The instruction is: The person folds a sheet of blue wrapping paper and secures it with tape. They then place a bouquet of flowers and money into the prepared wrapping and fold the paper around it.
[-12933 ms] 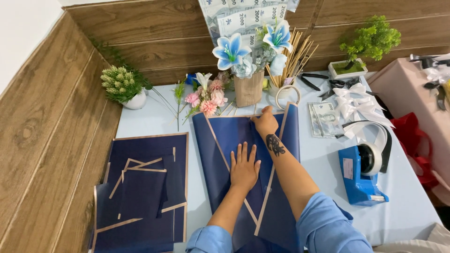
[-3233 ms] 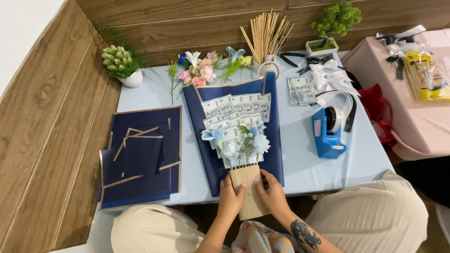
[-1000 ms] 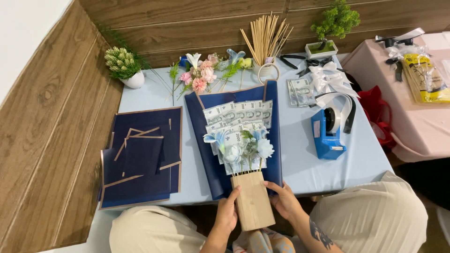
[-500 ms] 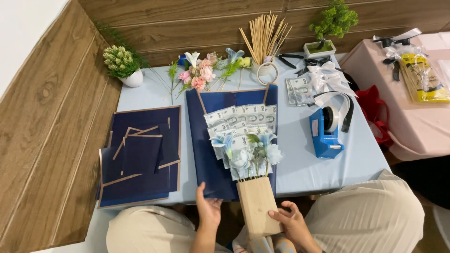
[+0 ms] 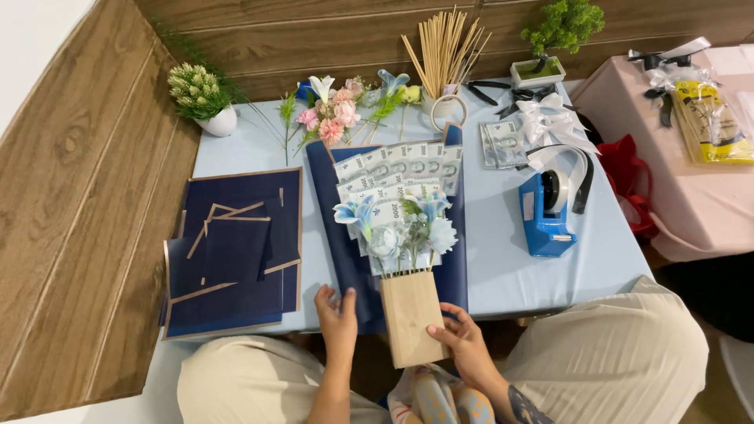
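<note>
A bouquet of folded banknotes [image 5: 397,173] and blue artificial flowers [image 5: 393,228] lies flat on a dark blue wrapping sheet [image 5: 334,212], its stems set in a pale wooden block [image 5: 410,316] that overhangs the table's near edge. My right hand [image 5: 463,343] grips the block at its lower right side. My left hand [image 5: 338,318] rests with fingers apart on the sheet's lower left corner, just left of the block.
A stack of dark blue sheets with gold edges [image 5: 236,251] lies at left. A blue tape dispenser [image 5: 547,208], white ribbon bows [image 5: 554,122], loose banknotes [image 5: 503,145], pink and blue flowers [image 5: 338,110], wooden sticks [image 5: 444,47] and two potted plants [image 5: 200,98] line the far side. A pink table [image 5: 675,157] stands at right.
The bouquet has slid a little toward me on the sheet. My left hand has come off the block and moved up onto the sheet's corner; my right hand stays on the block.
</note>
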